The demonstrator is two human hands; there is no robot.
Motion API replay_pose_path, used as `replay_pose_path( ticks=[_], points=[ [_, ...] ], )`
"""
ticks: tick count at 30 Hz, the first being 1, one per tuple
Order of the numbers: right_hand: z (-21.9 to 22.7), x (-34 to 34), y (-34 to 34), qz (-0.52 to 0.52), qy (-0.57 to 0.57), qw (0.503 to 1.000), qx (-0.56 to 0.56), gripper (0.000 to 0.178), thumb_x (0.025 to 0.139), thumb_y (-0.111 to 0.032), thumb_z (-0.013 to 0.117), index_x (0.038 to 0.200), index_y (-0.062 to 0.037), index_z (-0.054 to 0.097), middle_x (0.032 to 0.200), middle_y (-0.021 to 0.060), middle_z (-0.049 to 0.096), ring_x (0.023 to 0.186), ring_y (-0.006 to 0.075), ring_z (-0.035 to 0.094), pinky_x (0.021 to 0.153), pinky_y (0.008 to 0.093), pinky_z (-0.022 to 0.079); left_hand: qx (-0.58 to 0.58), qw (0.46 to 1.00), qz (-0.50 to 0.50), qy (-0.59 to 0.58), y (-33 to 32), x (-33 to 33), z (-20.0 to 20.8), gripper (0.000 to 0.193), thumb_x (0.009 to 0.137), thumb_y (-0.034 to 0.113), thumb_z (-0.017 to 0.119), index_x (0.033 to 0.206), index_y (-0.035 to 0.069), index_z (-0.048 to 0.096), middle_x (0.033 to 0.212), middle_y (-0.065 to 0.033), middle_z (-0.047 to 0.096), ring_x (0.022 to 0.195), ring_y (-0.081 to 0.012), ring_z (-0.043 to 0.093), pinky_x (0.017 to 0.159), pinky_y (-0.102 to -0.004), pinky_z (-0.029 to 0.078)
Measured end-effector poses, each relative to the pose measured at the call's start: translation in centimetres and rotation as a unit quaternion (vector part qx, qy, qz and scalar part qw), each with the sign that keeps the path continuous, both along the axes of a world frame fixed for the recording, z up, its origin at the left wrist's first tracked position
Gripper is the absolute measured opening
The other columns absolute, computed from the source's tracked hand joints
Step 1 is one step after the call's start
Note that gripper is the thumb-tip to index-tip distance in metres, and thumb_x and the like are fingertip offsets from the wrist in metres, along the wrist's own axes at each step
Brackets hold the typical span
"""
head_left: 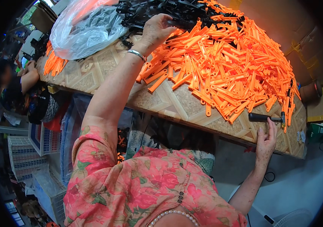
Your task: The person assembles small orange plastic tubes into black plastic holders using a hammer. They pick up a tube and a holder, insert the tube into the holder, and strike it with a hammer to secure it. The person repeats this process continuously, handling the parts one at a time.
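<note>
My left hand (157, 33), with a silver bangle at the wrist, reaches to the far side of the table over the edge of a heap of black plastic parts (152, 11). Its thumb and fingers are apart, and nothing held shows between them. Beside it spreads a large pile of orange plastic handles (222, 68). At the near right edge, my right hand (266, 143) rests with fingers stretched out, a fingertip at the hammer. This small hammer (259, 117) has a black grip and lies on the table, its head against some orange handles.
A clear plastic bag (89, 32) stands at the far left, next to a smaller orange bunch (53, 62). Another person (25, 79) sits at the table's left end. Plastic crates (25, 155) stand on the left; a cardboard box (322, 102) is at the right.
</note>
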State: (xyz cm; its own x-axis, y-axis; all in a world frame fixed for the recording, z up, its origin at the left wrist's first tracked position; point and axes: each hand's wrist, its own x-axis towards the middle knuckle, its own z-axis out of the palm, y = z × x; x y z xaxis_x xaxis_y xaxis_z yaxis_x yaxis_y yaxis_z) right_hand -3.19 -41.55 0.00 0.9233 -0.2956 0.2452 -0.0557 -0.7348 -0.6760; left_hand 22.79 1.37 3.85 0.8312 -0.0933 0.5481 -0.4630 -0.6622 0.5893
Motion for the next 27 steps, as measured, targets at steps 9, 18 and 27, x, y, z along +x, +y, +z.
replay_pose_path(
  ticks=[9, 18, 27],
  points=[
    [-0.7, -0.2, -0.2, 0.000, -0.016, 1.000, 0.006, 0.044, 0.091, -0.007, 0.060, 0.134, -0.0087, 0.054, 0.134, 0.0078, 0.050, 0.060, 0.0045, 0.035, 0.057, 0.0190, 0.039, -0.319, 0.945, 0.013, -0.075, 0.1, -3.7, 1.8, 0.027, 0.085, 0.007, 0.071, 0.110, 0.001, 0.064, 0.099, -0.0056, 0.068, 0.088, -0.0099, 0.064, 0.079, -0.0217, 0.053],
    [-0.7, -0.8, 0.9, -0.039, -0.122, 0.992, 0.001, 0.041, 0.090, -0.005, 0.059, 0.131, -0.0045, 0.055, 0.128, 0.0097, 0.050, 0.066, 0.0061, 0.045, 0.060, 0.0233, 0.045, -0.426, 0.895, -0.106, 0.074, 2.3, -11.6, 2.4, 0.027, 0.090, 0.006, 0.063, 0.116, -0.001, 0.060, 0.106, -0.0072, 0.066, 0.096, -0.0138, 0.064, 0.087, -0.0268, 0.053],
    [1.2, -2.3, 15.7, 0.249, -0.056, 0.939, 0.230, 0.046, 0.094, -0.016, 0.060, 0.136, -0.0011, 0.050, 0.121, 0.0098, 0.053, 0.076, 0.0057, 0.052, 0.058, 0.0169, 0.042, -0.405, 0.846, -0.224, 0.265, -1.8, -23.7, -1.8, 0.033, 0.088, 0.004, 0.064, 0.120, 0.000, 0.058, 0.107, -0.0032, 0.063, 0.098, -0.0101, 0.060, 0.086, -0.0238, 0.049]
  ],
)
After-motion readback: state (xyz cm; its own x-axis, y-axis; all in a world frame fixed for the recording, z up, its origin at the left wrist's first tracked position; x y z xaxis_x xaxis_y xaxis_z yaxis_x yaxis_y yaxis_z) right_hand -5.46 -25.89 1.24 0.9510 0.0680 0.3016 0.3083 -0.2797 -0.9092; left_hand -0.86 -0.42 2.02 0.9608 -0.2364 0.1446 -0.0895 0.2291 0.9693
